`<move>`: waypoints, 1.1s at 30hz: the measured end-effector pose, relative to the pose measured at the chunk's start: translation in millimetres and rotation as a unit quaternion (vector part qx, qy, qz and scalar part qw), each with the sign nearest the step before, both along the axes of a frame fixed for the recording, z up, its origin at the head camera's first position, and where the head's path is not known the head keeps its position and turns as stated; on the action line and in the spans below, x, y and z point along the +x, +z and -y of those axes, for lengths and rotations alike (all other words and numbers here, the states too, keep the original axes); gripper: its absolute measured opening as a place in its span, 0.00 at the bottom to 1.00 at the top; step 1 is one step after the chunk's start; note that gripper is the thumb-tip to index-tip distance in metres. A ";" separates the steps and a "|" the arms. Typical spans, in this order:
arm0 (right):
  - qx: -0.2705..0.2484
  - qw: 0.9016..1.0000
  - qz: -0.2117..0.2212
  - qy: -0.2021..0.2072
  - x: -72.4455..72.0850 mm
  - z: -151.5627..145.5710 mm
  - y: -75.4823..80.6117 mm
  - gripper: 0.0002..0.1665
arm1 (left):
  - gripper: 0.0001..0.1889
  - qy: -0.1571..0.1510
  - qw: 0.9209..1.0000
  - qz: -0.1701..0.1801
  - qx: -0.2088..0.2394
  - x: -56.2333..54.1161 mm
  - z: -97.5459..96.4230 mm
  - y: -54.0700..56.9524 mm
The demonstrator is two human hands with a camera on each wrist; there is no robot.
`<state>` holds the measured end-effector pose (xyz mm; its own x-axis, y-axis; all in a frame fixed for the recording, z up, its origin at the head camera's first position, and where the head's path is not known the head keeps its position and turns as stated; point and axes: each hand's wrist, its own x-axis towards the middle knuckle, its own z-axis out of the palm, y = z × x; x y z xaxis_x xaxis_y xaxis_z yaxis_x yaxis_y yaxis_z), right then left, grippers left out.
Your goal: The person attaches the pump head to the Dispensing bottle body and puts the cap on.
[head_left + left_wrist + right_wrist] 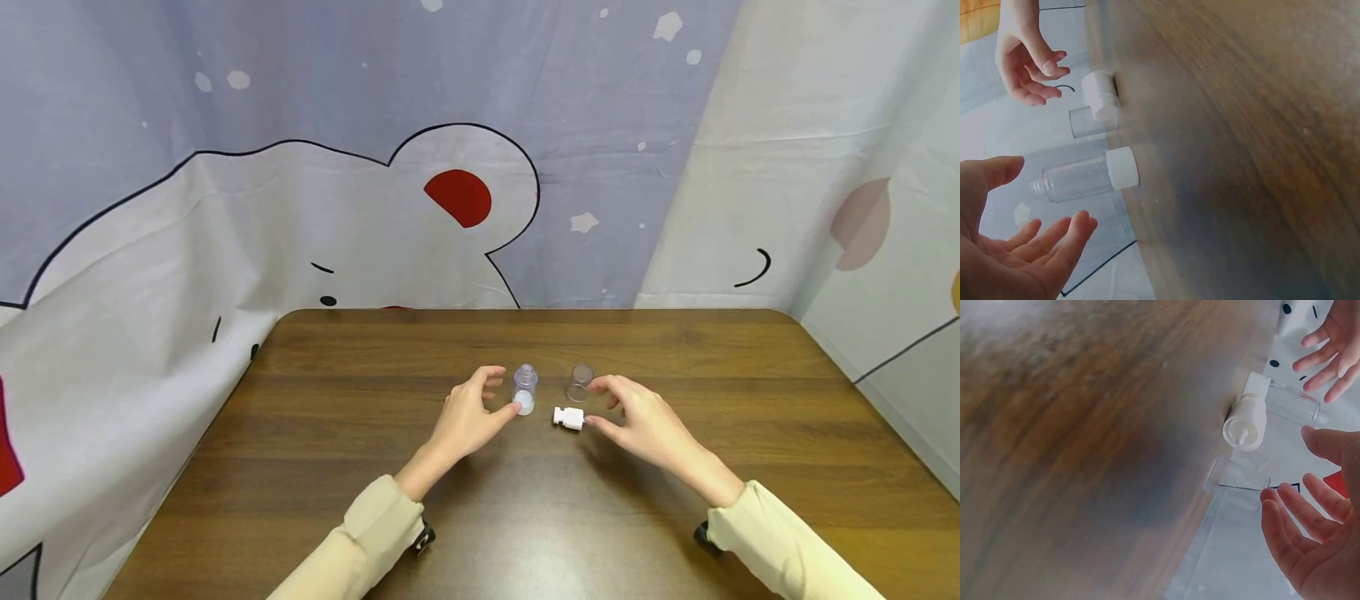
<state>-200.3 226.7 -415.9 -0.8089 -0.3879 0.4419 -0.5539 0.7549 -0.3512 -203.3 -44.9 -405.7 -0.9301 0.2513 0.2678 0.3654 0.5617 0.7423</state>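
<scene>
We see both hands wide, with thumb and fingers spread well apart and nothing gripped; the left hand [467, 417] is beside a clear bottle [525, 385] with a white base, which stands upright on the brown wooden table [480, 517]; the thumb tip overlaps the bottle's lower part from above, and we cannot tell there whether it touches; the right hand [643, 423] is near a small white plastic piece [569, 418] lying on its side, its thumb tip close to one end, its fingertips close to a clear cup [581, 383] set just behind; the white piece lies to the right of the bottle; behind the table we see a printed curtain [600, 150].
</scene>
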 end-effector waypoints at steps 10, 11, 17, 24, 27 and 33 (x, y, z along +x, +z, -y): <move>-0.026 0.999 0.037 0.020 -6.3 4.0 -1.1 0.22 | 0.28 0.002 1.000 -0.003 0.021 -11.1 -7.0 -5.7; -0.027 0.999 0.039 0.021 -6.7 4.3 -1.3 0.22 | 0.29 0.001 1.000 0.001 0.024 -12.4 -7.8 -6.5; -0.028 0.998 0.058 0.016 -9.5 6.2 -3.9 0.23 | 0.29 0.000 0.999 0.019 0.045 -18.6 -12.8 -10.0; -0.038 0.997 0.064 0.018 -12.4 9.9 -5.5 0.23 | 0.28 0.006 0.998 0.031 0.058 -24.0 -18.5 -11.9; -0.036 0.997 0.066 0.022 -13.7 11.6 -6.2 0.23 | 0.28 0.010 0.998 0.033 0.060 -25.8 -20.7 -13.4; -0.033 0.996 0.076 0.027 -15.4 13.7 -6.9 0.22 | 0.28 0.016 0.997 0.039 0.065 -29.8 -24.1 -17.4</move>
